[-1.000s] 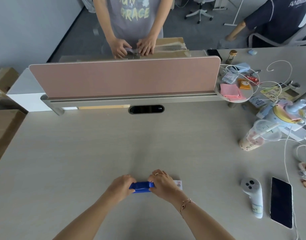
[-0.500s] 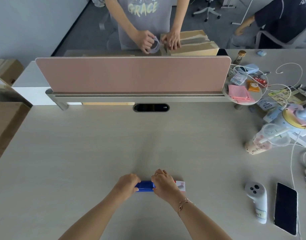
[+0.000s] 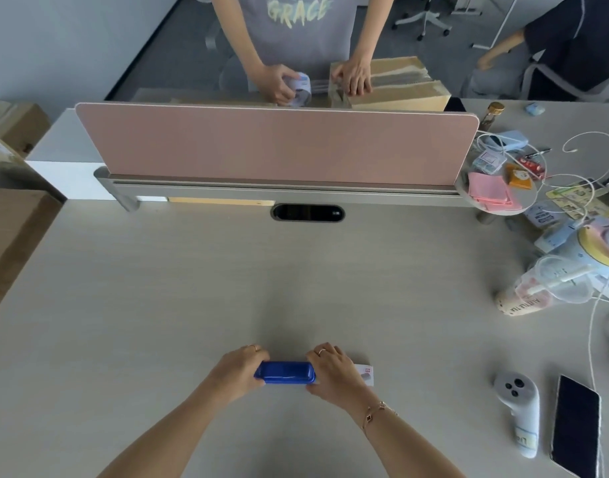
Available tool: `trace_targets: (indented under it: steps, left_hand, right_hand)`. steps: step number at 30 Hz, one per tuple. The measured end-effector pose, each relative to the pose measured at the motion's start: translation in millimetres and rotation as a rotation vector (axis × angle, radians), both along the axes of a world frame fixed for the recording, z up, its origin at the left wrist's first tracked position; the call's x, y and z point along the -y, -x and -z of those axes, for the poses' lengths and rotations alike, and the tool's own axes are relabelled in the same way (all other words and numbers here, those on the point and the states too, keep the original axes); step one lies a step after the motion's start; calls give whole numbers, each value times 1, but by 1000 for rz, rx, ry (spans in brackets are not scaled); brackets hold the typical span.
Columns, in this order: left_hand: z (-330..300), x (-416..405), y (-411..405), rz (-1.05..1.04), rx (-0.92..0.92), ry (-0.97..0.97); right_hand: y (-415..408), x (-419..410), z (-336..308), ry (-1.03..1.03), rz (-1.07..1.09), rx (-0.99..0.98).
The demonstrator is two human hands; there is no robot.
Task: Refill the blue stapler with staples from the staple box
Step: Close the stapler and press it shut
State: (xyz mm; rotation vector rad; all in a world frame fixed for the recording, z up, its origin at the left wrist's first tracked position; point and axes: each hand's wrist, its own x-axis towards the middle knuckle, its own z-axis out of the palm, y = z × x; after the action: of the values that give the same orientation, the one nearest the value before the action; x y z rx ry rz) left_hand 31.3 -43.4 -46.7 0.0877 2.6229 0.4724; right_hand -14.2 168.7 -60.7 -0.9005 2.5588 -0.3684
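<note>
1. Pale wood-grain desk in an office; pink divider panel along the far edge, cable port just in front of it. Cardboard boxes at far left.
2. Left hand: curled closed around the left end of the blue stapler, fingers over the top, thumb toward the near side. Ring visible on one finger.
3. Blue stapler: lying flat on the desk, long axis left to right, spanned between both hands; top still shut, no magazine or staples visible.
4. Right hand: closed on the right end of the stapler, fingers draped over the far side; bracelet at the wrist.
5. Staple box: small white box with red print, just beside the right hand and partly hidden behind it; open or closed, cannot tell.
6. Farther right, unrelated to the task: white controller, dark phone, tipped plastic cup, cables and small packets.
7. Beyond the divider: another person's hands on tape and brown envelopes; seated person at upper right.
8. Step in hand, by judgement: getting a two-handed hold on the stapler in order to open it; refill barely begun.
9. Next move, by judgement: steady the base with one hand, swing or pull the top open to expose the staple channel, then free the right hand for the box.
</note>
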Motion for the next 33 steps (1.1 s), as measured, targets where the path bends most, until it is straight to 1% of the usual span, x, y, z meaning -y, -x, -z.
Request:
trace_targets:
  steps: [7,10,14,17,21,27,33]
  left_hand:
    - [15,3,-7,-53,-21,-24]
    - [17,1,-8,-98,-20,-25]
    - [9,-1,-2,-94,-7,-15]
    - [-3,-3,12,-96,-35,-37]
    - [-21,-5,44,-52,-78,-40]
    - [-40,-8,114,-42,-138,-85]
    - [-40,-5,186,-47,-171,-104]
  right_hand:
    - [-10,21,7,-150,-54,-81]
    - [-9,22,12,-138,-35,-111]
    - [0,15,3,-109,-7,-52]
    - [14,13,-7,-50,51,-36]
    - [39,9,-14,-36,84,-51]
    - [100,5,-31,32,199,-61]
    - [169,6,-38,65,250,-59]
